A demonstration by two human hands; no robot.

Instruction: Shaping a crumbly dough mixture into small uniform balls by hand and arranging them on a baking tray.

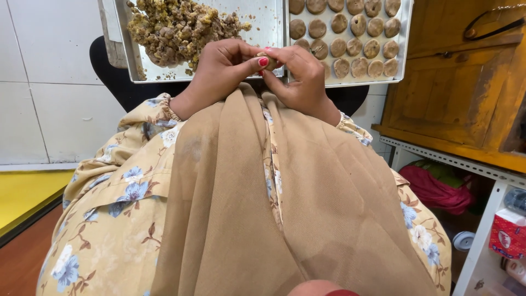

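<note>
**Both hands pinch one small dough piece over the lap**

Above the lap, just in front of the two trays, the left hand and right hand meet fingertip to fingertip around a small dough piece. Each hand is curled nearly closed, thumb and forefingers pressed on the piece from opposite sides; most of it is hidden, so its shape and long axis cannot be told. It sits between the hands, equally close to both, at the near rim of the trays.

Straight beyond the left hand lies the metal tray heaped with crumbly filling mixture. Beyond the right hand, touching that tray's side, is a second tray carrying rows of flattened brown discs, the nearest row just behind the right knuckles. A tan scarf drapes over a floral dress below the hands. A wooden cabinet stands to the right, on a white metal shelf frame.
</note>
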